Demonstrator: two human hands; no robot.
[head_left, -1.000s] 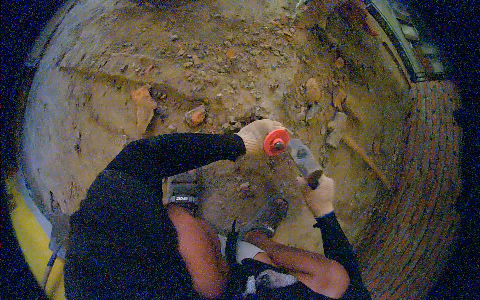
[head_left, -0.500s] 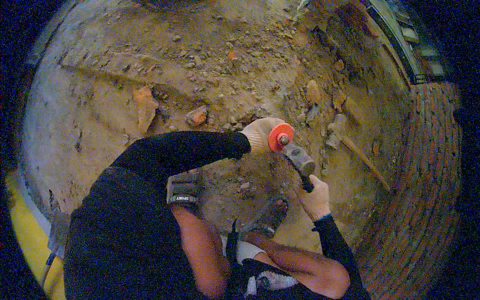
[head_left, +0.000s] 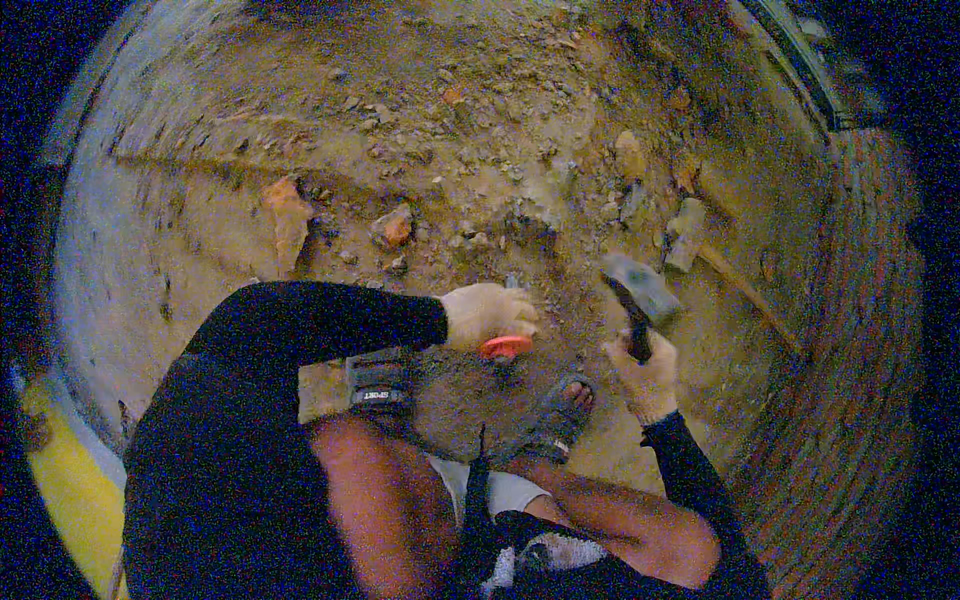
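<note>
My left hand (head_left: 488, 314), in a pale glove, is closed round a chisel with a round orange hand guard (head_left: 507, 347). The guard faces my body, and a short grey piece of the chisel (head_left: 513, 282) shows beyond the fingers, over loose soil. Most of its shaft is hidden in the hand. To the right, my gloved right hand (head_left: 645, 375) grips the black handle of a club hammer (head_left: 648, 290). Its grey head is lifted, apart from the chisel and slightly blurred.
A sledgehammer with a pale head (head_left: 686, 235) and wooden handle lies on the ground to the right. An orange-brown slab of stone (head_left: 288, 218) and a smaller rock (head_left: 395, 227) lie ahead on the left. Brickwork (head_left: 850, 350) runs along the right; my sandalled foot (head_left: 563, 412) is close by.
My left hand has moved left and down with the chisel, tilting its guard toward me. The hammer has lifted away from the chisel's struck end, up and to the right.
</note>
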